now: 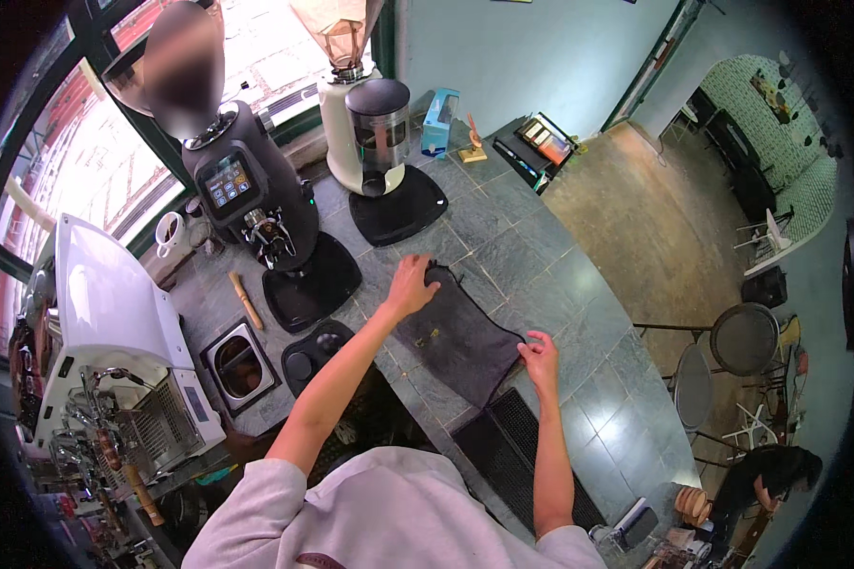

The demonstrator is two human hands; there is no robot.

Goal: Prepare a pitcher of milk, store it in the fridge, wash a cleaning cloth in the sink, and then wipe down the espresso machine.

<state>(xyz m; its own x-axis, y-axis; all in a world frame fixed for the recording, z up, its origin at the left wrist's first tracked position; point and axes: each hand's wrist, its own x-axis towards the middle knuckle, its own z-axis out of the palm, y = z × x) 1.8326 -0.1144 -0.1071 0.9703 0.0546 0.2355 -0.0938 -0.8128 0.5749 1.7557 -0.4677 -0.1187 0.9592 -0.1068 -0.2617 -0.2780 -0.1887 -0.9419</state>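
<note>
A dark grey cloth (460, 341) with a small yellowish mark lies spread on the grey tiled counter (541, 284) in front of me. My left hand (412, 287) is closed on its far left corner, fingers curled over the edge. At the cloth's right corner, my right hand (540, 359) pinches the hem between thumb and fingers. The cloth's near edge is folded a little and reaches a black ribbed bar mat (517, 441).
Beyond my left arm stand a black coffee grinder (261, 180) with a screen and a white grinder (343, 133). A white espresso machine (123, 294), a knock box (242, 365) and a wooden-handled brush (245, 300) are at left. Someone in black (764, 484) bends over at lower right.
</note>
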